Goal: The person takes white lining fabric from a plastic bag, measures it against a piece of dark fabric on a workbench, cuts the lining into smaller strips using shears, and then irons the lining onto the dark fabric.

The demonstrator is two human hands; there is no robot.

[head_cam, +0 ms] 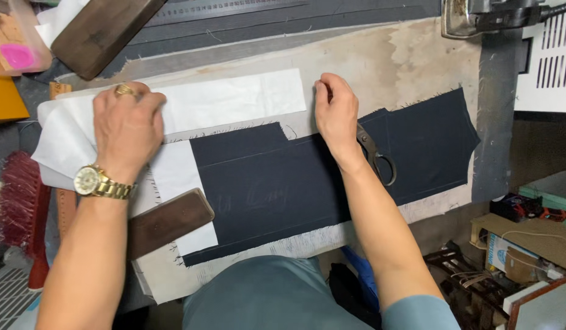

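Observation:
My left hand [127,125], with a gold ring and a gold watch, presses flat on a white cloth piece [234,101] at the left of the table. My right hand [336,116] has its fingers closed at the right end of that white piece, and metal scissors [376,156] lie under its palm. A dark navy fabric panel [283,189] with faint chalk marks lies below both hands. A dark wooden block [167,221] rests on the fabric's left end, partly under my left forearm.
A stained beige pad [411,61] covers the table. A second wooden block [102,30] sits at top left, an iron [478,15] at top right, a red brush [20,201] at the left edge. Cluttered shelves [527,244] stand lower right.

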